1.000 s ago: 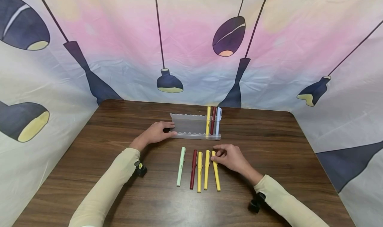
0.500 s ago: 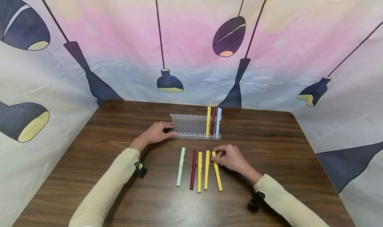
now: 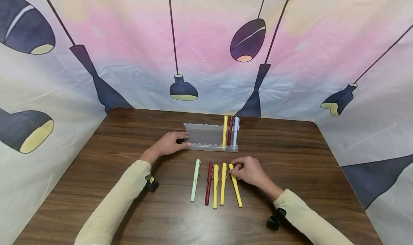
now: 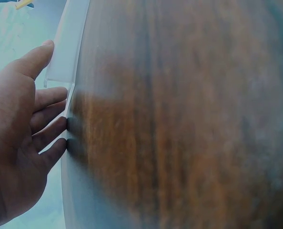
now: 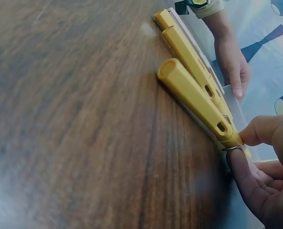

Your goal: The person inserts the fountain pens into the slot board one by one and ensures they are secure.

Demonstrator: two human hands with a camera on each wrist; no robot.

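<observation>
My left hand touches the left end of a clear pen rack, thumb at its front ledge, fingers relaxed in the left wrist view. Between thumb and finger, my right hand pinches the clip end of a yellow pen, which lies slanted on the table. To its left lie two more yellow pens, the nearer one and the farther one, then a dark red pen and a mint green pen. The right wrist view shows the pinched yellow pen close up.
At the rack's right end stand a yellow pen, a dark red pen and a pale blue pen. The wooden table ends at a cloth backdrop printed with lamps.
The pinched yellow pen has turned, its lower end swinging right, away from the neighbouring pens. My right hand has shifted very slightly right. My left hand stays at the rack.
</observation>
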